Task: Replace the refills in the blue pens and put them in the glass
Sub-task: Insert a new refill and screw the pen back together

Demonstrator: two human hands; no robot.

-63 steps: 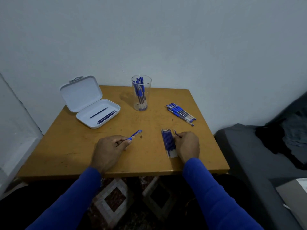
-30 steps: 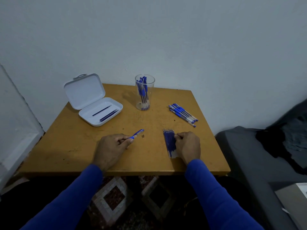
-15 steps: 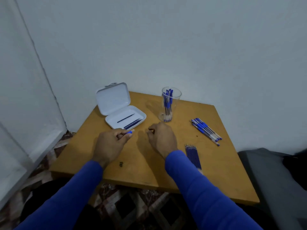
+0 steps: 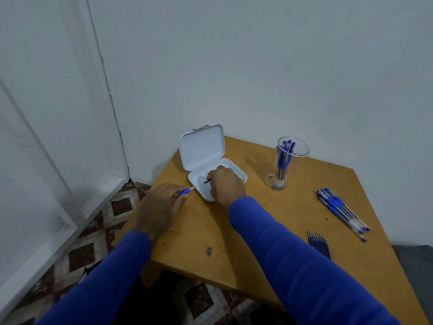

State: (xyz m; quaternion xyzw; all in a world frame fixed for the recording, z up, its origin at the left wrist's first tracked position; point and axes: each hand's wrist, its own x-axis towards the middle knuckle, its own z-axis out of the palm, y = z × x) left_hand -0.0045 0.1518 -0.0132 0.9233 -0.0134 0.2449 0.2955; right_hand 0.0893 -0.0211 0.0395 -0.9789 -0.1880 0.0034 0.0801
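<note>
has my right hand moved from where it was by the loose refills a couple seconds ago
Yes. The right hand has left the refill bundle near the table's front edge and crossed leftward and away, into the open white case.

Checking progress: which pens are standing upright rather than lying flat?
The pens in the glass, standing upright; the loose pens at the table's right side lie flat.

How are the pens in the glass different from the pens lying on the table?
The pens in the glass stand nearly upright, bunched together; the pens on the table lie flat, side by side. The first group sits inside the clear glass; the second rests on bare wood near the table's right edge. Both groups are blue.
</note>
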